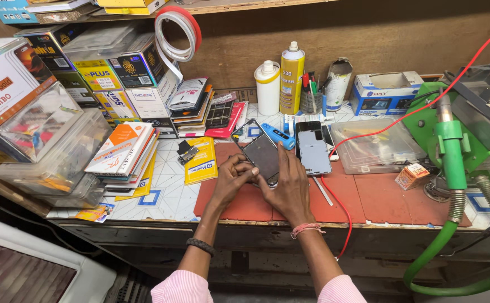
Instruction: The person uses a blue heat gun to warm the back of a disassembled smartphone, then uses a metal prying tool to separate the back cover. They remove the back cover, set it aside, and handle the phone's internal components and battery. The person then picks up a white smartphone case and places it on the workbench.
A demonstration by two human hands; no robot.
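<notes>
Workbench seen from above. A red work mat (pixel 379 196) covers the near part of a bench topped with white patterned tiles (pixel 169 185); all positions below are given relative to this mat. A brown board wall (pixel 312 39) rises behind it, with a roll of red-edged tape (pixel 179 31) hanging there. Left of the mat stand stacked boxes and clear plastic cases (pixel 49 140); a yellow packet (pixel 201 161) lies at its left edge. Behind the mat stand a white bottle (pixel 267 88) and a yellow spray can (pixel 292 77). A clear lidded tray (pixel 377 145) sits at its rear right, and a green hose and stand (pixel 452 163) rise beyond its right end. A red wire (pixel 343 213) crosses the mat.

The phone screen panel (pixel 260 151) is thin, dark grey and glossy, tilted over the mat's rear left part. The left hand (pixel 231 179) curls closed against the panel's lower left edge. The right hand (pixel 290 188) lies half spread, fingers at the panel's right edge, thumb toward the left hand. A second phone body (pixel 314 150), its back exposed, lies just right of the panel.
</notes>
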